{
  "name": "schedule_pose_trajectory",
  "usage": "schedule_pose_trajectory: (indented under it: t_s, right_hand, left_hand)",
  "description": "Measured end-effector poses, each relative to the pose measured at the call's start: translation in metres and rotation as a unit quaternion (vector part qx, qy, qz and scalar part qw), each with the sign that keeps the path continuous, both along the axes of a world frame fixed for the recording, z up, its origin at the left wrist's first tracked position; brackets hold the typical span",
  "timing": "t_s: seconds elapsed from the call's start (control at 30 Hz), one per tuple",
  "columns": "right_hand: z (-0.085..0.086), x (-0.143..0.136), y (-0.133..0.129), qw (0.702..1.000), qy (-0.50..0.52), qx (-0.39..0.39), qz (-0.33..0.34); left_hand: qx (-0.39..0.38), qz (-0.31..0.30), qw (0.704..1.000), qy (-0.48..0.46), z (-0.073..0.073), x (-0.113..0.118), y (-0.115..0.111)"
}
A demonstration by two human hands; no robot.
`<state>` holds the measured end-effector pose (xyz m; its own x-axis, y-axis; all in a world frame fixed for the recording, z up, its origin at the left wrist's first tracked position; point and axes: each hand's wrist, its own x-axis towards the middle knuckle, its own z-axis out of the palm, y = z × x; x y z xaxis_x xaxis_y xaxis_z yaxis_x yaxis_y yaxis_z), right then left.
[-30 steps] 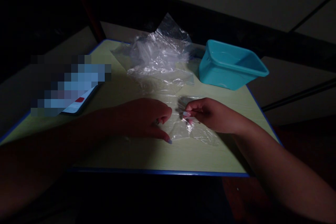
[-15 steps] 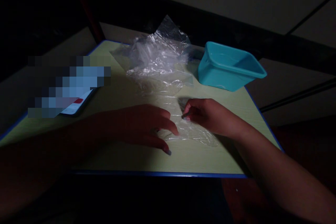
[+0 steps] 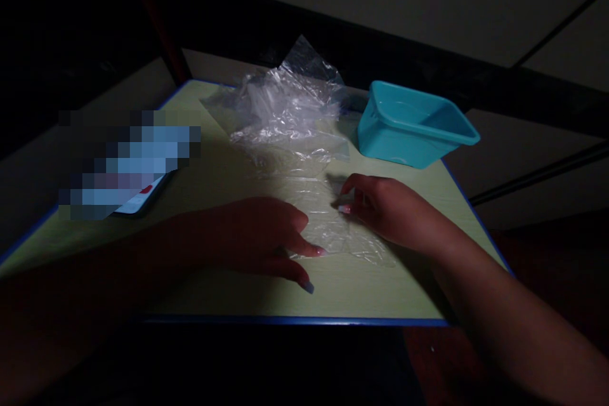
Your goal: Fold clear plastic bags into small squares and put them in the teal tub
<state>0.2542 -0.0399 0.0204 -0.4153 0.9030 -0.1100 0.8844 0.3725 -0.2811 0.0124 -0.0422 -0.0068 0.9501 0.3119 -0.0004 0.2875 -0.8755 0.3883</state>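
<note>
In head view, see left hand (image 3: pixel 264 231) spread at near edge of film (image 3: pixel 316 203), right hand (image 3: pixel 387 209) loosely curled over its right side; cannot tell whether pinching it. Find film flat on table (image 3: pixel 380 298), before crumpled plastic (image 3: pixel 290 108).

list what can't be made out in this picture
Head view only:
Screen of the phone: mostly masked by pixelated blocks.
Floor of the teal tub: partly hidden by its near wall.
Underside of the left hand: blocked by the hand itself.
Whether the right hand pinches the clear film: too dim.
</note>
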Motion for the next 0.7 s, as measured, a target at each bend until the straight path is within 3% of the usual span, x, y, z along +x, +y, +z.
schedule_pose_trajectory:
  t_s: [0.13, 0.27, 0.4, 0.57, 0.7]
  right_hand:
    - [-0.002, -0.003, -0.007, 0.992, 0.017, 0.11, 0.058]
    - [-0.013, -0.009, -0.018, 0.986, -0.024, 0.091, 0.137]
    - [-0.027, -0.011, -0.019, 0.984, -0.07, 0.052, 0.154]
    - [-0.031, -0.01, -0.008, 0.988, -0.086, 0.019, 0.124]
    - [-0.027, -0.011, -0.006, 0.991, -0.085, 0.014, 0.099]
  left_hand:
    - [0.012, -0.006, 1.0, 0.0, 0.001, 0.002, -0.003]
    - [0.032, -0.001, 0.998, -0.057, 0.007, 0.0, -0.002]
    - [0.058, 0.114, 0.99, -0.062, 0.009, -0.001, 0.001]
    - [0.177, 0.244, 0.952, -0.055, -0.008, 0.005, 0.0]
    - [0.134, 0.263, 0.956, 0.001, -0.023, 0.009, -0.003]
